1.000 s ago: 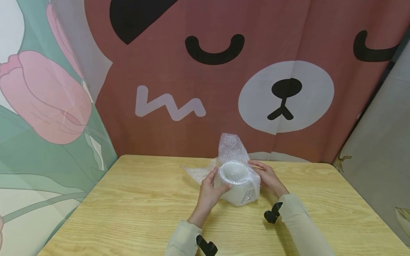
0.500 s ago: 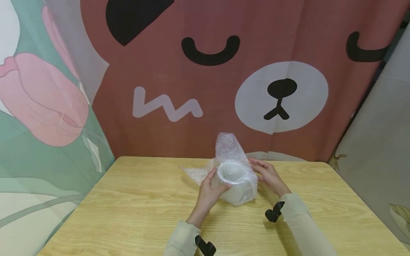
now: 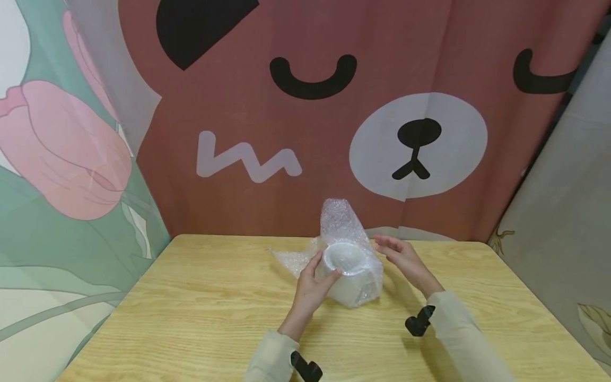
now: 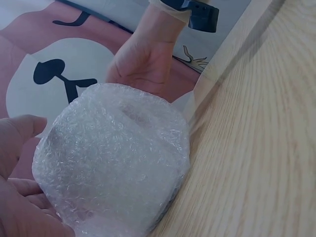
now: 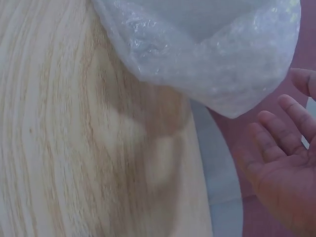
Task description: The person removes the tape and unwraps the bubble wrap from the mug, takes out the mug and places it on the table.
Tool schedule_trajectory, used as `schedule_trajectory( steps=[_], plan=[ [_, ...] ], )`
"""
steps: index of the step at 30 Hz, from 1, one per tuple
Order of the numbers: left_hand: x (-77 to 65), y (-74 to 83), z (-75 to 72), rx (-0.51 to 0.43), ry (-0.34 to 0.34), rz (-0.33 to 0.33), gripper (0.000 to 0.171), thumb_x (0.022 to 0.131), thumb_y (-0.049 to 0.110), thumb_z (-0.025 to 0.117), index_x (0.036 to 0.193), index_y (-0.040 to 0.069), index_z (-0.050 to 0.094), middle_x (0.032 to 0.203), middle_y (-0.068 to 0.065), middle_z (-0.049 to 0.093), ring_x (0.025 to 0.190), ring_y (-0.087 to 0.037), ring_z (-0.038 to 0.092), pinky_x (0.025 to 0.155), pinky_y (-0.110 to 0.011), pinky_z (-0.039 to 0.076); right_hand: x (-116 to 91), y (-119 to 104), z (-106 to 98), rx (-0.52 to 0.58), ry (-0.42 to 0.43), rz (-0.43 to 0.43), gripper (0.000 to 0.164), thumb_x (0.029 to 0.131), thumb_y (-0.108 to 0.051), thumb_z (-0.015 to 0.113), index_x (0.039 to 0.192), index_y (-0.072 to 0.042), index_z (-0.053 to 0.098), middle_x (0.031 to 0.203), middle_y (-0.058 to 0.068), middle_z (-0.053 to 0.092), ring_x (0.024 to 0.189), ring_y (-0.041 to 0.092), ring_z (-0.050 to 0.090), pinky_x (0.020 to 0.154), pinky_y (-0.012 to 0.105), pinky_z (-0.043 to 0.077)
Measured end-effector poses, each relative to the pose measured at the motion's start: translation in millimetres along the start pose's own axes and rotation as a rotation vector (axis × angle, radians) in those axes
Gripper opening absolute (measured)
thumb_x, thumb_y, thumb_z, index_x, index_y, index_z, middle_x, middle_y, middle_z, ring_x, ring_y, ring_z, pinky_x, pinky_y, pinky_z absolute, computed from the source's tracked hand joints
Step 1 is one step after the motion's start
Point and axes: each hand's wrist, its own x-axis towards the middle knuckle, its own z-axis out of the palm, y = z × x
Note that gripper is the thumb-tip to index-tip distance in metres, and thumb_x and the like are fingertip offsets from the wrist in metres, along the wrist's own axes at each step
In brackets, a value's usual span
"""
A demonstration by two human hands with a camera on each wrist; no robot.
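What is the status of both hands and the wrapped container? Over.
Left hand: holds bubble-wrapped container by its side. Right hand: relaxed, beside it, contact unclear. Possibly in the way: loose wrap flap, standing up behind.

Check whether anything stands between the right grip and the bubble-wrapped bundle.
Nothing visible does. The right grip is just right of the bubble-wrapped bundle, and the left grip is on the opposite side, out of the way. Whether the right grip touches it is unclear.
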Motion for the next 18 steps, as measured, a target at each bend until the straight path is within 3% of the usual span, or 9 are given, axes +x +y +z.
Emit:
schedule_trajectory(
  steps=[6, 9, 18],
  plan=[
    [-1.4, 3.1, 1.3, -0.020, 0.008, 0.016, 0.065, 0.087, 0.007, 0.071, 0.140, -0.013, 0.039, 0.147, -0.027, 0.036, 0.137, -0.042, 0.029, 0.113, -0.052, 0.021, -7.9, -9.0, 0.2, -0.118, 0.030, -0.053, 0.050, 0.101, -0.025, 0.055, 0.142, 0.001, 0.044, 0.143, 0.025, 0.043, 0.129, 0.038, 0.043, 0.107, 0.057, 0.032],
    [1.3, -5.6, 2.1, -0.029, 0.006, 0.024, 0.066, 0.087, 0.009, 0.072, 0.141, -0.011, 0.039, 0.148, -0.024, 0.035, 0.138, -0.040, 0.027, 0.113, -0.051, 0.020, -11.8, -12.6, -0.3, -0.178, 0.058, -0.100, 0.048, 0.100, -0.024, 0.056, 0.140, 0.000, 0.047, 0.141, 0.023, 0.047, 0.127, 0.039, 0.045, 0.104, 0.055, 0.037],
    [1.1, -4.3, 3.7, -0.039, 0.000, 0.047, 0.067, 0.088, 0.009, 0.069, 0.142, -0.013, 0.035, 0.144, -0.027, 0.041, 0.135, -0.040, 0.033, 0.112, -0.051, 0.024, -23.4, -22.3, 2.6, -0.253, 0.108, -0.226, 0.045, 0.097, -0.021, 0.062, 0.136, -0.001, 0.053, 0.137, 0.016, 0.053, 0.128, 0.031, 0.047, 0.103, 0.047, 0.039]
  ],
)
